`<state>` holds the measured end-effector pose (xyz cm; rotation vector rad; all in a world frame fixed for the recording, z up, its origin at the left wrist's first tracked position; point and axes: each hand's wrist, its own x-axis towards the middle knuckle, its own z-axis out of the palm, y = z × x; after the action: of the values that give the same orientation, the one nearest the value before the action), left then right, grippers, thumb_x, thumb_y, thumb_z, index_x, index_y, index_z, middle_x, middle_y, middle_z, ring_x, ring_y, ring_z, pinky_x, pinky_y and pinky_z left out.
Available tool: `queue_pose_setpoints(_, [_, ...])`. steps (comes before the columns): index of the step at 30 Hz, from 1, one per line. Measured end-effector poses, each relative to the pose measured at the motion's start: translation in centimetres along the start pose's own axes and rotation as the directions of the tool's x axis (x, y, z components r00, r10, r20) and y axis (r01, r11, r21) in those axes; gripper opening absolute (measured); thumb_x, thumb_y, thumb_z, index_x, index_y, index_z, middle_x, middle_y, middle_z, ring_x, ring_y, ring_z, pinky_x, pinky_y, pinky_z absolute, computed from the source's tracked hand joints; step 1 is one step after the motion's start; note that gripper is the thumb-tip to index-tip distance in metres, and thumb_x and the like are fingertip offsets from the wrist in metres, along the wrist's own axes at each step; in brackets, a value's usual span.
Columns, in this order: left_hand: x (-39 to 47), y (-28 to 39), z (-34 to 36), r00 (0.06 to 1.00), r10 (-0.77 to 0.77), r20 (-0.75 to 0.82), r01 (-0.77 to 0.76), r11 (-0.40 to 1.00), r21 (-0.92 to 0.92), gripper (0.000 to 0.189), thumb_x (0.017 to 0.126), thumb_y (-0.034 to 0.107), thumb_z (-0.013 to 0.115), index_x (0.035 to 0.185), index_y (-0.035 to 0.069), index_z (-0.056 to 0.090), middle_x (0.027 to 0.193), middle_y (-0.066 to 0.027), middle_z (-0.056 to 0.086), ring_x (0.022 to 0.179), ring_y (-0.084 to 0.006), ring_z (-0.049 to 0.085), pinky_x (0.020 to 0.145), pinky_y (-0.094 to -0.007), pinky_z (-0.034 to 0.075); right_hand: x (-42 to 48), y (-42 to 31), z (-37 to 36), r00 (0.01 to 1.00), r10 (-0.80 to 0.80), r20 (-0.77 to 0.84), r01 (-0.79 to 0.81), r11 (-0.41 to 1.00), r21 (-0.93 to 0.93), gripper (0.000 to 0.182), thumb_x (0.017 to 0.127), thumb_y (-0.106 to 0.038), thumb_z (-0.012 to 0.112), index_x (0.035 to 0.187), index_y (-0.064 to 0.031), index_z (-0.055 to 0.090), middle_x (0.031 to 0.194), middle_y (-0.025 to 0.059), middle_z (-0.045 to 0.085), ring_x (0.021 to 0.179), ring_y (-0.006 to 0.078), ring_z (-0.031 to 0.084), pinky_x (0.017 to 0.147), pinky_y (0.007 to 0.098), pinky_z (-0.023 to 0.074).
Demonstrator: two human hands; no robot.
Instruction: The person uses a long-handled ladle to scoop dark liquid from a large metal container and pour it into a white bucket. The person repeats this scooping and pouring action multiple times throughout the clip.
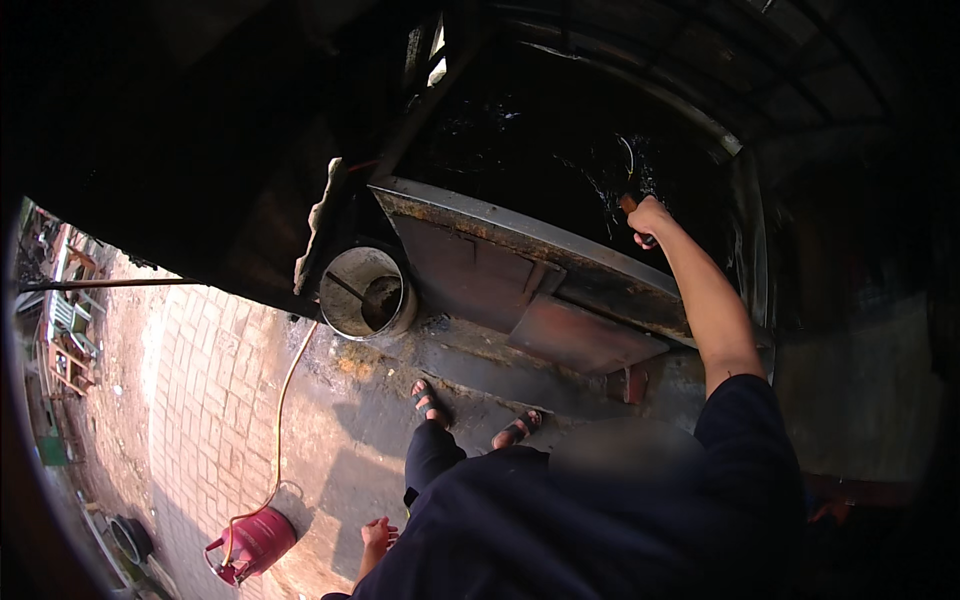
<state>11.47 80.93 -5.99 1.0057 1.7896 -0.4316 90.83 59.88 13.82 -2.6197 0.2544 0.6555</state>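
Note:
My right hand (646, 219) is stretched out over a dark, blackened surface (517, 142) inside a metal-framed enclosure. Its fingers wrap around a brown handle (628, 202), and the far part of that tool is lost in shadow. A thin curved light line (630, 156) shows just beyond the fist. Low beside my body hangs my left hand (379, 534), with its fingers loosely apart and nothing visible in it. The worn metal front edge (517, 219) of the enclosure runs below my right forearm.
A grimy bucket (409, 304) with a stick and dark contents stands left of the metal panels (461, 262). A pink gas cylinder (261, 541) lies or stands on the paving, and its hose (281, 420) runs towards the bucket. A black basin (129, 538) is farther left.

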Motion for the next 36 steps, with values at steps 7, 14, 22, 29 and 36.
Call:
queue_pose_setpoints(7, [3.4, -4.9, 0.5, 0.997, -0.063, 0.043, 0.071, 0.979, -0.19, 0.031, 0.09, 0.016, 0.057, 0.115, -0.001, 0.055, 0.077, -0.0178, 0.067, 0.056, -0.0255, 0.062, 0.048, -0.0384, 0.048, -2.9, -3.7, 3.1, 0.988, -0.13, 0.081, 0.136, 0.988, -0.079, 0.012, 0.081, 0.004, 0.048, 0.09, 0.0099, 0.054, 0.063, 0.0168, 0.06, 0.047, 0.023, 0.06, 0.037, 0.0367, 0.0481])
queue_pose_setpoints(14, [5.9, -8.4, 1.2, 0.991, -0.105, 0.085, 0.127, 0.938, -0.324, 0.035, 0.089, 0.013, 0.058, 0.12, -0.003, 0.05, 0.08, -0.0208, 0.067, 0.058, -0.0284, 0.063, 0.05, -0.0399, 0.05, -6.9, -7.9, 4.8, 0.963, -0.182, 0.198, 0.223, 0.951, -0.213, 0.02, 0.082, 0.0, 0.049, 0.095, 0.0113, 0.059, 0.067, 0.0173, 0.065, 0.052, 0.024, 0.064, 0.043, 0.0358, 0.0532])
queue_pose_setpoints(22, [7.3, -11.8, 1.4, 0.984, -0.127, 0.128, 0.172, 0.872, -0.459, 0.042, 0.088, 0.01, 0.059, 0.125, -0.005, 0.046, 0.083, -0.0243, 0.067, 0.06, -0.0317, 0.064, 0.052, -0.0417, 0.051, -8.2, -10.8, 6.4, 0.893, -0.278, 0.354, 0.381, 0.886, -0.265, 0.016, 0.083, -0.004, 0.056, 0.082, 0.0108, 0.062, 0.065, 0.0171, 0.064, 0.052, 0.0235, 0.064, 0.044, 0.0358, 0.0533])
queue_pose_setpoints(29, [8.1, -15.3, 1.2, 0.992, -0.114, 0.048, 0.123, 0.87, -0.478, 0.051, 0.086, 0.009, 0.062, 0.13, -0.006, 0.043, 0.086, -0.0251, 0.068, 0.07, -0.034, 0.067, 0.059, -0.0436, 0.053, -5.9, -12.7, 6.9, 0.786, -0.309, 0.535, 0.38, 0.925, -0.024, 0.013, 0.084, -0.005, 0.062, 0.078, 0.0071, 0.061, 0.058, 0.0117, 0.058, 0.043, 0.0182, 0.054, 0.037, 0.0309, 0.0426])
queue_pose_setpoints(36, [7.0, -16.2, 0.3, 0.993, -0.113, 0.012, 0.111, 0.936, -0.333, 0.045, 0.084, 0.015, 0.064, 0.121, -0.007, 0.052, 0.087, -0.0215, 0.069, 0.075, -0.0291, 0.069, 0.065, -0.039, 0.054, -3.4, -10.8, 4.2, 0.704, -0.25, 0.664, 0.17, 0.968, 0.185, 0.014, 0.09, -0.013, 0.059, 0.1, -0.0034, 0.057, 0.061, 0.0016, 0.054, 0.043, 0.0049, 0.045, 0.036, 0.0212, 0.0347])
